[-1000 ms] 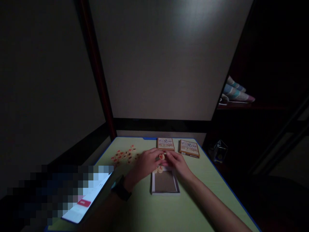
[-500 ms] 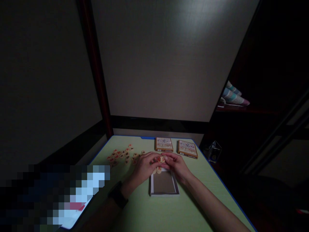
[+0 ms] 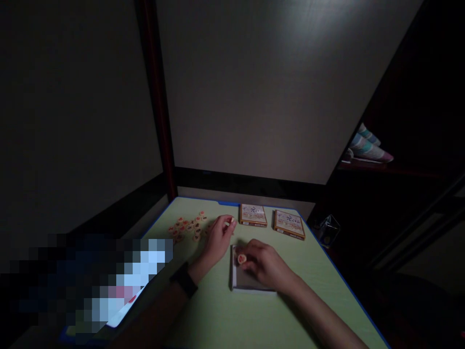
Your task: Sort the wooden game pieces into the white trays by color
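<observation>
Right hand point(image 3: 268, 264) is gripping 1 red-marked round piece point(image 3: 241, 259) over the open tray point(image 3: 234, 278). Left hand point(image 3: 220, 237) is hovering beside scattered pieces point(image 3: 186, 225), grip too small to judge. 2 boxes point(image 3: 253, 214) are lying beyond.

The bare left hand point(image 3: 219, 235) is held farther forward, its bent fingers point(image 3: 225, 218) brought to the thumb, while the bare right hand point(image 3: 268, 262) is angled inward in a pinch, the shadowed left forearm point(image 3: 160, 306) and bare right forearm point(image 3: 321, 310) extended.
</observation>
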Demonstrator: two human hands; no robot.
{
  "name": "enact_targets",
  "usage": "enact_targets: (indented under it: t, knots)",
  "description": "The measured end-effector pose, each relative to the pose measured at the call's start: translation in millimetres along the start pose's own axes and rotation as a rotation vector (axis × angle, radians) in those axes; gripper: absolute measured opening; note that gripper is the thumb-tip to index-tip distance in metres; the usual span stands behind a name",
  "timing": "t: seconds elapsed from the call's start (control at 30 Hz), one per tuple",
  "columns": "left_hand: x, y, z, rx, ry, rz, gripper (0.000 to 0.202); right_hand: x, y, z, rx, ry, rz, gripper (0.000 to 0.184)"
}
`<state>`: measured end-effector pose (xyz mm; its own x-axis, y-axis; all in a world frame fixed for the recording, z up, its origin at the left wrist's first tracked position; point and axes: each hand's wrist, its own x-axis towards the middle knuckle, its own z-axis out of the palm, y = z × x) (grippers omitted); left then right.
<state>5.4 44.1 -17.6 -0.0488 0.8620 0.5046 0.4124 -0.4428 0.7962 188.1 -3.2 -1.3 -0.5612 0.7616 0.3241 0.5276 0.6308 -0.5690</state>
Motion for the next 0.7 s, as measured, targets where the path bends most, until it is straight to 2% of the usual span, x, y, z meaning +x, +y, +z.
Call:
enact_targets:
  t: [0.07,0.13,0.4,0.7]
  knots:
    - [-1.7,-3.5,3.3,0.017,-0.031,-0.015,0.017,-2.2,-3.2,6.4,-0.183,-0.03,-0.042,0.013]
    - [-3.4,-7.2,7.1,0.03,-0.06,-0.027,0.016,-3.1,-2.7,12.1,-0.224,-0.062,-0.052,0.014]
    - [-4.9,-6.5,8.1,0.101,-0.17,-0.087,0.015,-1.3,0.0,17.5,-0.085,-0.112,0.036,0.012]
    - [-4.6,-0.4,6.0,0.201,-0.229,-0.111,0.013,-0.8,1.9,22.2,-0.054,-0.068,0.068,0.01]
